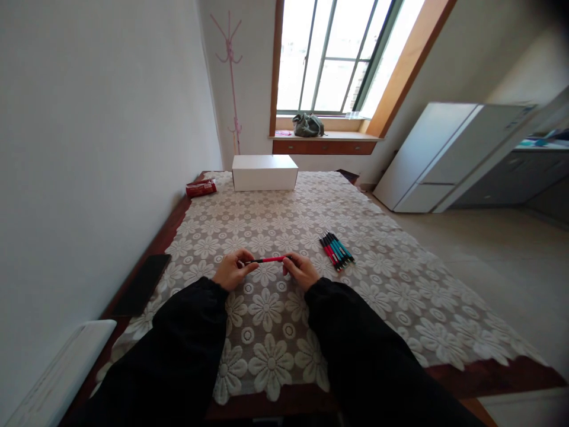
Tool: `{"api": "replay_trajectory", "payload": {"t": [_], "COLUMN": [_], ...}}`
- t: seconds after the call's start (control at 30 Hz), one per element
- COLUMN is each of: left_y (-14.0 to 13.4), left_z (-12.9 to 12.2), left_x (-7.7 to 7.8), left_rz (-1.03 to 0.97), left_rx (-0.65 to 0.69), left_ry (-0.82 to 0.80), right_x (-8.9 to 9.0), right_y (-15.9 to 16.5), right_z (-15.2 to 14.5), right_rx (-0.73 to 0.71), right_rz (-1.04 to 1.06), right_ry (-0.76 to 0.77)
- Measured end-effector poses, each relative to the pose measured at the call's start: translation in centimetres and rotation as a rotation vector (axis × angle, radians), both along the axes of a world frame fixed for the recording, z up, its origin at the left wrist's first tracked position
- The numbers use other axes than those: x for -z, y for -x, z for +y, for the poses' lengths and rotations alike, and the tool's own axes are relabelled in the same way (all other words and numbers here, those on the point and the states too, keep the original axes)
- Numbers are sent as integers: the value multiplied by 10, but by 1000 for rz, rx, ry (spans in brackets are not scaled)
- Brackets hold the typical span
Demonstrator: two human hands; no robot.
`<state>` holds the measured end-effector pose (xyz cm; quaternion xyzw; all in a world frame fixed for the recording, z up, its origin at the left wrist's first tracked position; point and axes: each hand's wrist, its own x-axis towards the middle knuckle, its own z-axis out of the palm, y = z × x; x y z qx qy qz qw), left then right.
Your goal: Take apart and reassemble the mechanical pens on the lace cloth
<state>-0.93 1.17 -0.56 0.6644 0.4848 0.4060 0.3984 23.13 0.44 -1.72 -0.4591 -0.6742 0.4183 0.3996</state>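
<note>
A red pen with black ends (272, 259) is stretched level between my two hands, above the lace tablecloth (271, 362). My left hand (233, 268) pinches its black end between thumb and fingers. At the other end, my right hand (301, 270) grips the pen, its fingertips hiding that tip. To the right of my right hand lies a row of several pens (336, 251), red ones on the left and teal ones on the right, side by side and slanted on the cloth.
Toward the table's far end stands a white box (265, 173), with a dark red packet (201, 188) to its left. A black flat slab (142, 284) lies along the left edge, near a white long object (66, 370) by the wall. A fridge (448, 157) stands beyond, right.
</note>
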Motion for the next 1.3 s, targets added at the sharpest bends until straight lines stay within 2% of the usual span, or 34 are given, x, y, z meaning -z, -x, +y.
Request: {"api": "replay_trajectory", "payload": {"t": [0.2, 0.37, 0.6, 0.77, 1.13, 1.3], "left_y": [-1, 0, 1, 2, 3, 2], "left_z": [-4, -7, -7, -7, -7, -7], "left_x": [-4, -6, -7, -7, -2, -5], "left_rz": [147, 168, 257, 350, 341, 342], "left_rx": [-6, 36, 33, 39, 33, 37], "left_ry": [-142, -185, -250, -252, -234, -240], "right_x": [-2, -3, -6, -5, -3, -3], "right_y": [-3, -2, -1, -2, -4, -4], "right_z": [-2, -2, -1, -1, -2, -1], "right_rx": [-19, 5, 14, 1, -36, -32], "right_rz": [-62, -48, -76, -98, -73, -150], "right_ry": [33, 53, -7, 8, 46, -23]}}
